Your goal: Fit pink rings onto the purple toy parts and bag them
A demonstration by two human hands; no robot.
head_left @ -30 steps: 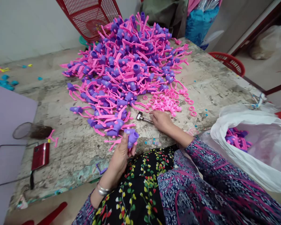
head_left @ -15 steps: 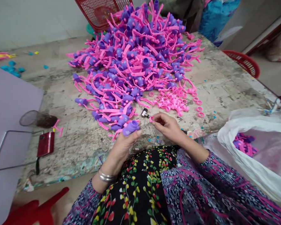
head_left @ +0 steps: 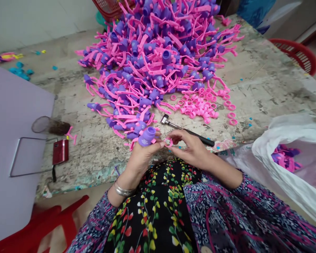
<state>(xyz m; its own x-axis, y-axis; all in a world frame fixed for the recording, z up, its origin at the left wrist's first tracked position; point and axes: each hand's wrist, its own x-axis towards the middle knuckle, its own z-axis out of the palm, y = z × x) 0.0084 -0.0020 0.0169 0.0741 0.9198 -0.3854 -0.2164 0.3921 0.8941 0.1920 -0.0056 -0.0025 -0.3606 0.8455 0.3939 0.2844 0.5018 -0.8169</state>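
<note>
My left hand (head_left: 142, 156) is closed around a purple plastic toy body (head_left: 147, 136), its open round neck facing up and pink side pieces showing. Between the fingertips of my right hand (head_left: 191, 147) is a small pink ring (head_left: 168, 142), close to my left thumb and apart from the neck. A small hammer (head_left: 200, 137) with a metal head and black handle lies just beyond my right hand. Past my hands rises a big pile of purple and pink toy parts (head_left: 152, 70). Loose pink rings (head_left: 197, 105) lie heaped at its right front.
A white plastic bag (head_left: 263, 140) with purple and pink parts inside stands at the right. On the left are a glass (head_left: 51, 125), a red phone-like object (head_left: 60, 151) and a pale panel (head_left: 15, 133). Red baskets (head_left: 296, 52) and a red stool (head_left: 55, 221) surround the worn table (head_left: 81, 151).
My right hand has brought the pink ring closer to my left hand and turned it so its hole shows. The hammer's handle has come into sight. The view has tilted down.
</note>
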